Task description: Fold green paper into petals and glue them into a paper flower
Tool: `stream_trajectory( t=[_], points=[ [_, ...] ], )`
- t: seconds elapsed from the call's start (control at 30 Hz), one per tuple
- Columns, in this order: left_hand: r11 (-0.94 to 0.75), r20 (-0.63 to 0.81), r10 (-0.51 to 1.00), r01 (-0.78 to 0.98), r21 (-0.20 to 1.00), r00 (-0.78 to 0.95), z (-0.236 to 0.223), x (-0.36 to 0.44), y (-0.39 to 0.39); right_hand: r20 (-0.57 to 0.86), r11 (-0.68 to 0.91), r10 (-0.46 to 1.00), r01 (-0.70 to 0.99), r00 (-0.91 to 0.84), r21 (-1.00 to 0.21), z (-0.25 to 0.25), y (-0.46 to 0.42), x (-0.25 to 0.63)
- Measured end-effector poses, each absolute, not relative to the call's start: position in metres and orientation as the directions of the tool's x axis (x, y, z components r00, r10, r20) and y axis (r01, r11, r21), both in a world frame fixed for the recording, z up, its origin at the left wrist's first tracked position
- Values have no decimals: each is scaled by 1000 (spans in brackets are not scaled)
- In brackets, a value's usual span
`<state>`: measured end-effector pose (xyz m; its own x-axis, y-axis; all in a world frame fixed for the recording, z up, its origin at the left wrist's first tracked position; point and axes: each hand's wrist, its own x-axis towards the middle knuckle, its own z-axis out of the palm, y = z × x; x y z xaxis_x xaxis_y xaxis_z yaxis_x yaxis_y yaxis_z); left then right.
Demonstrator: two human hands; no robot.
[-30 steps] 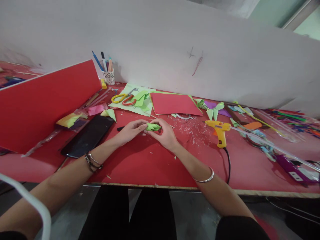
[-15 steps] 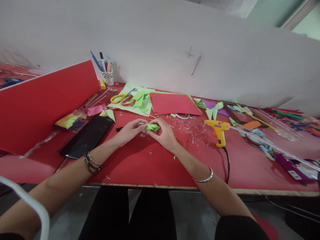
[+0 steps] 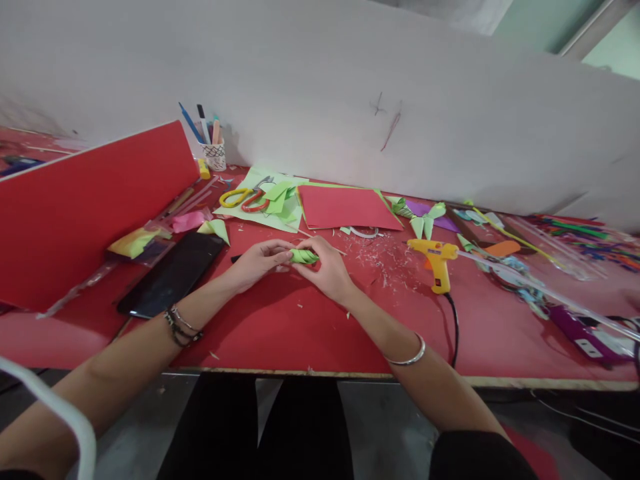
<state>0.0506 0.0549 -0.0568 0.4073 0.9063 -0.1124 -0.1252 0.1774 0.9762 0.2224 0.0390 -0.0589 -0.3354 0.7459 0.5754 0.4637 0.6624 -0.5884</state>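
Observation:
Between my fingertips, above the red tabletop [image 3: 300, 333], is a small piece of folded green paper [image 3: 303, 257] with slanting, overlapping layers. My left hand [image 3: 260, 265] pinches its left end with thumb and forefinger. Around its right side curl the fingers of my right hand [image 3: 330, 270], covering part of it. A thin stick [image 3: 305, 233] shows just behind my hands. Left of my left hand lies a black phone [image 3: 173, 275], with a folded pale green and yellow paper piece [image 3: 216, 229] at its far end.
Scissors [image 3: 244, 198] rest on pale green sheets [image 3: 235, 215] at the back. Beside them lies red paper [image 3: 347, 208]. A yellow glue gun [image 3: 435, 260] with its cord is on the right, near paper scraps [image 3: 385, 260]. A red board [image 3: 95, 207] leans at left by a pen cup [image 3: 215, 157].
The green paper piece has turned slightly between my fingers, its slanted folds now showing differently. Both hands stay in nearly the same place.

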Motion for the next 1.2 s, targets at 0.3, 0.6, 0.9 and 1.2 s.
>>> stream_trajectory(
  t=[0.3, 0.6, 0.9, 1.2],
  points=[
    [199, -101, 933, -259, 945, 346, -55, 41, 63, 531, 609, 793, 362, -297, -706, -59, 37, 223],
    [177, -65, 937, -306, 935, 344, -51, 42, 60, 494, 561, 824, 275, -279, -781, -58, 35, 220],
    [295, -99, 898, -419, 859, 428, -49, 33, 62, 503, 577, 800, 189, -326, -795, -55, 35, 224],
    [391, 34, 723, -450, 803, 690, -40, 26, 53, 479, 554, 778, 84, -406, -828, -58, 37, 227]
  ],
)
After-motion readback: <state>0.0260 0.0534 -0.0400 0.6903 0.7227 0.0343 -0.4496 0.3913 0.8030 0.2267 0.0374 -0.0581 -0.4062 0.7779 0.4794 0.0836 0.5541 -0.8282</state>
